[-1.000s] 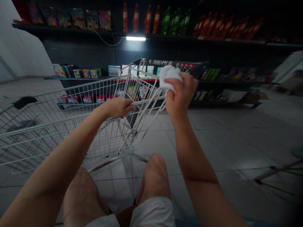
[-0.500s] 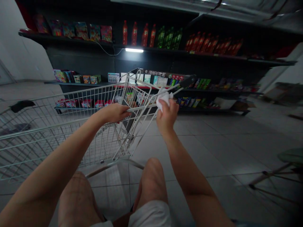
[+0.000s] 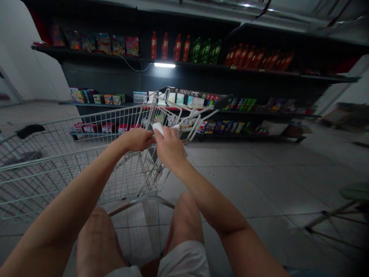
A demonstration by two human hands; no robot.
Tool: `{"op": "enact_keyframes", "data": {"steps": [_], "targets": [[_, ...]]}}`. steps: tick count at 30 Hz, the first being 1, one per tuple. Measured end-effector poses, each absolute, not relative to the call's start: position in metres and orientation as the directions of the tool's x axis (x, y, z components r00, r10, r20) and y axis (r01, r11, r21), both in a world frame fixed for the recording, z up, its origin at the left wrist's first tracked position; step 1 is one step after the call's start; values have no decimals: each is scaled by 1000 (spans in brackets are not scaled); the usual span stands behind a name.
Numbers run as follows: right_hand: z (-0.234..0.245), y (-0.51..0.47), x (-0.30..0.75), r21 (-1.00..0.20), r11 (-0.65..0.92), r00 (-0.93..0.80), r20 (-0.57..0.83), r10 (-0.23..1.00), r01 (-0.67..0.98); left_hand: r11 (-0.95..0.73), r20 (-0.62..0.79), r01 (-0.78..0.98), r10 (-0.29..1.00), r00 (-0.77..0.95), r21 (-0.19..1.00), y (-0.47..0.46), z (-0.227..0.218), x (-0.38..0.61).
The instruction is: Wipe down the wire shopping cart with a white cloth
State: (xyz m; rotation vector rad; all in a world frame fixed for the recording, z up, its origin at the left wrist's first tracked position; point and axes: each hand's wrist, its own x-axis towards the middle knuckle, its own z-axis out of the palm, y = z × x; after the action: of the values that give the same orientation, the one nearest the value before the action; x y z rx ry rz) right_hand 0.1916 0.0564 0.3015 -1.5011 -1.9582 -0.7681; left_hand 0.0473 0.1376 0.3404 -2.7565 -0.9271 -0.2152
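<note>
A wire shopping cart (image 3: pixel 121 181) stands in front of me, its handle end to the right. My left hand (image 3: pixel 137 139) is closed around the cart's upper rail, near the corner by the handle. Right beside it, my right hand (image 3: pixel 171 148) presses a crumpled white cloth (image 3: pixel 158 128) against the same rail. Part of the cloth is hidden under the fingers, and its edge shows past the wrist. The dark handle bar (image 3: pixel 224 102) of the cart sticks out to the upper right, away from both hands.
Behind the cart runs a dark shelf unit (image 3: pixel 103 69) with red bottles (image 3: pixel 178 47), green bottles (image 3: pixel 205 50), boxes and packets. A lit tube lamp (image 3: pixel 164 65) hangs under the upper shelf. To the right a folding stool (image 3: pixel 350 192) stands on the tiled floor (image 3: pixel 245 184).
My right hand has slid left along the rail with the white cloth, from near the handle to beside my left hand. The left hand keeps its hold on the rail.
</note>
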Motion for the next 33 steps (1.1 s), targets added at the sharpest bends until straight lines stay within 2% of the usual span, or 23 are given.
{"op": "enact_keyframes", "data": {"steps": [3,5,7,10,13,15,17,19,21,22,25,27,29,31,33], "targets": [[322,51,202,218,329,-386,674,631,919,-802,219,581,547,808,-140,135,340,40],[341,53,234,223,307,-366,743,561,925,-803,224,585,553,802,-113,133,340,34],[360,61,280,148,218,-238,845,479,965,-796,234,596,563,793,-105,132,340,28],[377,80,346,47,127,-91,926,365,991,-792,233,599,564,792,-117,131,340,19],[372,93,369,-63,68,46,973,224,996,-785,208,603,572,794,-143,127,342,13],[354,95,354,-48,107,27,983,183,993,-763,200,626,596,777,-159,123,346,14],[331,93,324,100,226,-157,957,246,969,-734,233,661,622,747,-160,116,351,21],[314,90,299,258,380,-397,847,354,888,-710,310,689,628,713,-147,109,355,36],[311,88,289,278,438,-470,772,428,855,-694,386,707,620,683,-136,103,356,55],[316,88,291,242,407,-424,785,451,881,-694,393,707,617,682,-138,101,355,65],[353,87,319,66,178,-139,888,438,982,-669,374,725,639,673,-161,101,348,90],[386,86,340,14,67,-44,882,470,998,-626,409,756,649,642,-193,104,342,101],[417,84,353,35,37,-51,799,600,999,-593,455,773,637,622,-227,107,337,107],[441,81,356,86,17,-70,659,749,996,-587,474,769,617,628,-253,110,334,111],[456,79,355,141,-44,-38,531,847,989,-589,482,764,606,633,-264,112,333,113]]}}
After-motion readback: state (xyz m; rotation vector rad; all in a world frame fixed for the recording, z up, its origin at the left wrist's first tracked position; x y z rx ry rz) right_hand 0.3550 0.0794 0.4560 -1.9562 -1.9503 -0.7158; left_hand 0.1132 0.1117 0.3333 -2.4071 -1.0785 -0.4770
